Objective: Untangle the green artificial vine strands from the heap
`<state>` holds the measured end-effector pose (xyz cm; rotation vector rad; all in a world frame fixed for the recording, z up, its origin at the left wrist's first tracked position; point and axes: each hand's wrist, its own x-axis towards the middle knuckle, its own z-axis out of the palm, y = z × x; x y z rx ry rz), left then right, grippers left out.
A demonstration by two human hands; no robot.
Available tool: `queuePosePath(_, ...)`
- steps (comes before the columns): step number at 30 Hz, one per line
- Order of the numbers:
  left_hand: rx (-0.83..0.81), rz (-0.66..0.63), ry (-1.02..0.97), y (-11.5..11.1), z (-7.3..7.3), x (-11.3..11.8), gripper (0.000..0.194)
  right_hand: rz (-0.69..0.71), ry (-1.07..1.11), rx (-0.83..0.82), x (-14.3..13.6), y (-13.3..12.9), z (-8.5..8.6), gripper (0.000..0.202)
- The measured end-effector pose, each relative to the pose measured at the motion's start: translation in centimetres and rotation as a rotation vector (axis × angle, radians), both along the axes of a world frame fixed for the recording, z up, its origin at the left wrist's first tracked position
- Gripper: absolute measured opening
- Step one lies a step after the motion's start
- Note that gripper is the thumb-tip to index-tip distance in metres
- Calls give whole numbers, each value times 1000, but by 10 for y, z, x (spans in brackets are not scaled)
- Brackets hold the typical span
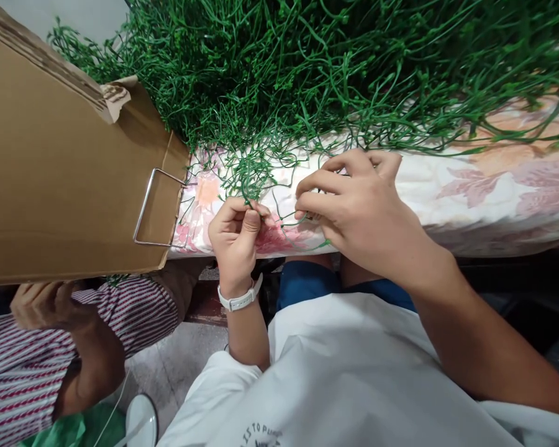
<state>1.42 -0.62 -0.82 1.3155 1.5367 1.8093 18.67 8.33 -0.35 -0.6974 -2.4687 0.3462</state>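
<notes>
My left hand (236, 233), with a white band at the wrist, is closed. Its thumb and index finger pinch a small bunch of green artificial grass stems (249, 174), whose branching tips spread away from me over the cloth. Palm down beside it, my right hand (354, 192) has its fingers bent and spread just above the cloth. Thin loose green stems (284, 225) lie under and beside its fingertips, partly hidden by the hand. Beyond both hands rises a large heap of the same green stems (279, 68).
A flower-patterned cloth (447, 205) covers the work surface. At left stands a cardboard box (65, 167) with a torn flap; a bent metal wire frame (144, 205) is at its corner. Below the box are another person's hand (46, 304) and striped clothing (135, 310).
</notes>
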Motion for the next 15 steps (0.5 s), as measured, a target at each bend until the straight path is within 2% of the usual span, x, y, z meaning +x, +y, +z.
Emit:
queuePosePath(6,202,22,-249,1,5,-20,44,-225,243,-107,7,13,-2,24)
queuePosePath(10,255,-18,-357,-3,6,-28,42,-204,233,-61,4,14,2,28)
queuePosePath(12,298,-9,-406,-6,6,-32,44,-240,182,-17,0,16,6,29)
queuePosePath(15,362,10,-403,-13,10,-40,40,-242,199,18,-4,25,15,36)
